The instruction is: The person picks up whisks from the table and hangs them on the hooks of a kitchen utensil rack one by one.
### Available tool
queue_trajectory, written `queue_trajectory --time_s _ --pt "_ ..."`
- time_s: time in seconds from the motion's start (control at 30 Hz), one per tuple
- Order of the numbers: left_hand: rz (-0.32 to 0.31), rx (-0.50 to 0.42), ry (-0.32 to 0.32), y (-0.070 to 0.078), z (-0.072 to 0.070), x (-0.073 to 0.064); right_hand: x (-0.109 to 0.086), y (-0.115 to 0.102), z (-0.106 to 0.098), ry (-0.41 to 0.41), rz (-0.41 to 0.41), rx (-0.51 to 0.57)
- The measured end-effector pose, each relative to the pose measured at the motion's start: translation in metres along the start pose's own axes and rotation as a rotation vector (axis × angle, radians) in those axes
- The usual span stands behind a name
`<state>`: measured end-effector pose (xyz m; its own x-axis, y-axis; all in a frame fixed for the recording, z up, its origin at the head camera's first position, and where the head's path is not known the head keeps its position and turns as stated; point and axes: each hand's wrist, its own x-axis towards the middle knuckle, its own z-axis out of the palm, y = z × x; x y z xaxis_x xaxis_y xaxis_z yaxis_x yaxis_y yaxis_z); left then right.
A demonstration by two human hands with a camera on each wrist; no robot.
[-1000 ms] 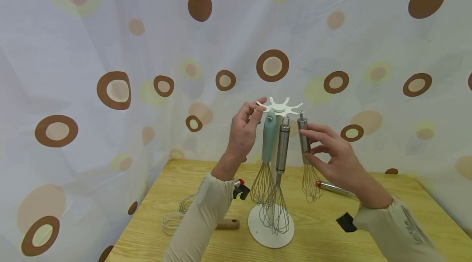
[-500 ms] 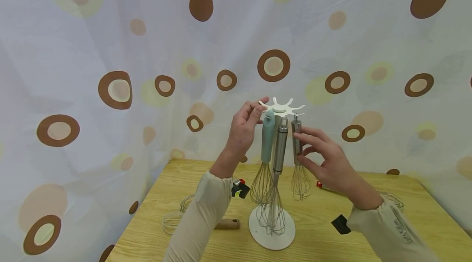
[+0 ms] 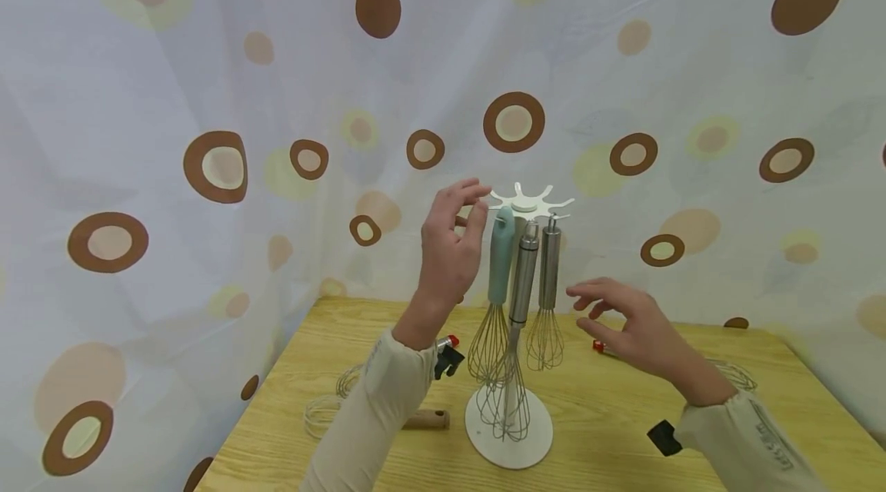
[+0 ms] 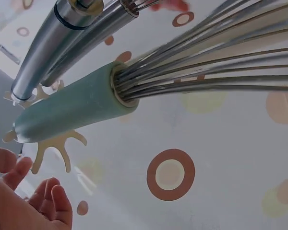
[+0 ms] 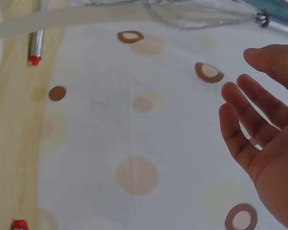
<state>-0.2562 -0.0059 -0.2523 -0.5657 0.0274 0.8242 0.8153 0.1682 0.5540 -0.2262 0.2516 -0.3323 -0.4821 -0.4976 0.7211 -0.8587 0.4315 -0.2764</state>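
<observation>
A white stand [image 3: 509, 430] on the wooden surface [image 3: 609, 430] carries three whisks on its star-shaped top [image 3: 529, 202]: a teal-handled whisk [image 3: 501, 257], a long steel whisk [image 3: 522, 277] and a short steel whisk [image 3: 549, 269], all hanging upright side by side. The left hand [image 3: 450, 246] hovers just left of the top, fingers loosely bent, holding nothing. The right hand [image 3: 633, 323] floats right of the short steel whisk, apart from it, fingers spread and relaxed. More whisks [image 3: 332, 400] lie on the surface behind the left sleeve
</observation>
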Motion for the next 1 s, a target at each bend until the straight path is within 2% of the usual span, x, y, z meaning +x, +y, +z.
queue_trajectory --time_s 0.1,0.23,0.37,0.53,0.7,0.9,1.0 --pt "0.078 0.017 0.022 0.004 0.0 -0.004 -0.021 0.019 -0.002 -0.121 0.139 0.005" --pt "0.095 0.004 -0.005 0.007 0.001 -0.006 -0.051 0.053 -0.004 -0.241 0.33 -0.014" --pt "0.062 -0.004 -0.005 0.008 0.003 -0.007 -0.084 0.09 -0.002 -0.264 0.483 -0.052" --pt "0.028 -0.03 0.021 0.011 0.006 -0.008 -0.12 0.119 0.003 -0.261 0.605 -0.1" --pt "0.017 -0.036 0.026 0.012 0.007 -0.009 -0.136 0.137 0.013 -0.317 0.665 -0.169" --pt "0.017 -0.053 0.01 0.01 0.007 -0.007 -0.141 0.154 0.019 -0.38 0.625 -0.237" --pt "0.003 -0.05 0.003 0.007 0.007 -0.007 -0.144 0.16 0.019 -0.41 0.638 -0.251"
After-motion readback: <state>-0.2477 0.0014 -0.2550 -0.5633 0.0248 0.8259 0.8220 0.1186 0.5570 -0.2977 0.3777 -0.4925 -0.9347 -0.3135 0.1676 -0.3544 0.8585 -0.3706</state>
